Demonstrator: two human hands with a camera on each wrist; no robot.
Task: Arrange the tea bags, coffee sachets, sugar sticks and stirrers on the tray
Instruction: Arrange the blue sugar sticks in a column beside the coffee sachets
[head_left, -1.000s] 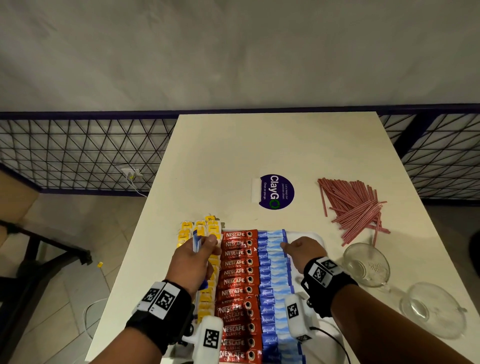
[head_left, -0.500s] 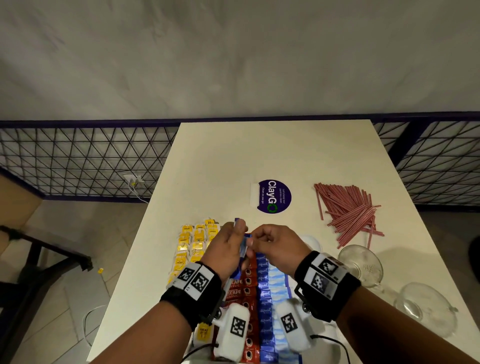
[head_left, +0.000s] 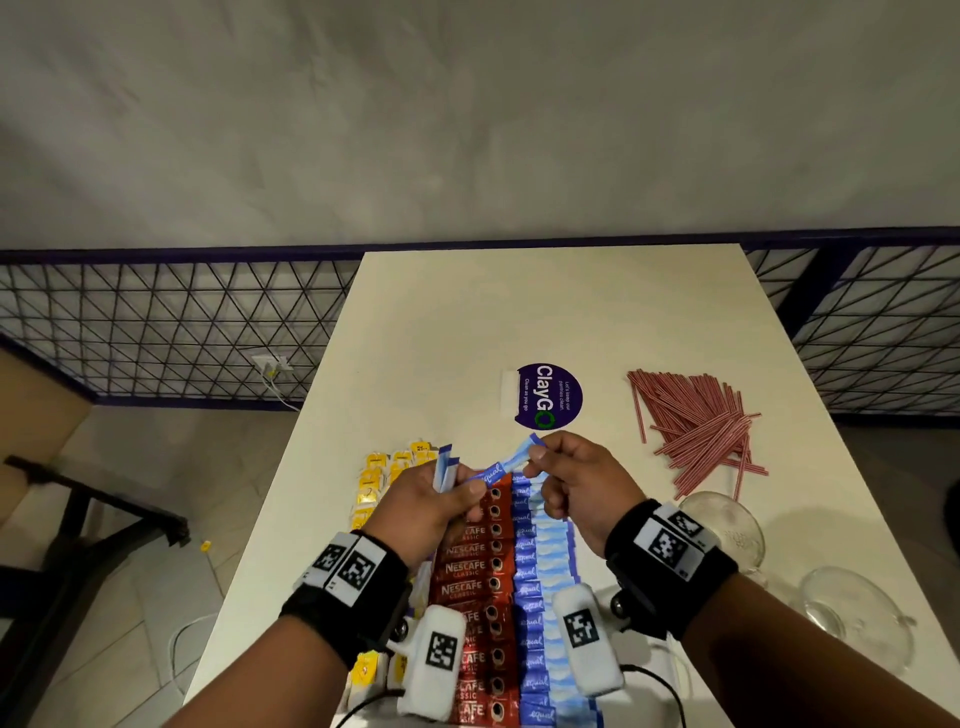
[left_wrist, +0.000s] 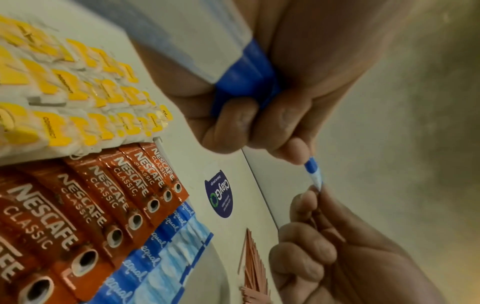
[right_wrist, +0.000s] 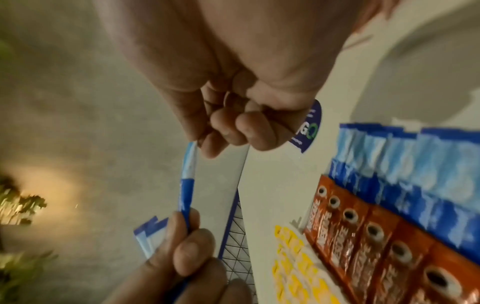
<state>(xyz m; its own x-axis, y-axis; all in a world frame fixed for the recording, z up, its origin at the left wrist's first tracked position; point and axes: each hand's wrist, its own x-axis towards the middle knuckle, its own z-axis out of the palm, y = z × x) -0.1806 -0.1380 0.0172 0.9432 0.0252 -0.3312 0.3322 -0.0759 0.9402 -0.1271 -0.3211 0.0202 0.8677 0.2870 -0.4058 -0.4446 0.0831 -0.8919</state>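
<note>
Both hands are raised over the tray (left_wrist: 226, 259). My left hand (head_left: 467, 491) grips a small bunch of blue sugar sticks (head_left: 445, 467) standing upright in its fist. One more sugar stick (head_left: 506, 466) stretches between the hands. The left fingertips (left_wrist: 298, 152) pinch its dark-blue end, and my right hand (head_left: 537, 457) pinches its far end between thumb and forefinger. On the tray below lie rows of yellow tea bags (head_left: 371, 480), red coffee sachets (head_left: 467, 566) and blue sugar sticks (head_left: 540, 561). The red stirrers (head_left: 696, 426) lie in a loose pile on the table, right of the tray.
A round purple sticker (head_left: 548, 397) is on the table beyond the hands. Two glass cups (head_left: 727, 525) (head_left: 857, 618) stand at the right, near the stirrers. A wire-mesh railing (head_left: 156, 332) runs behind the table, and the floor drops off to the left.
The right hand left the sugar row on the tray and met the left hand. It now holds the end of one stick drawn sideways from the left hand's bunch.
</note>
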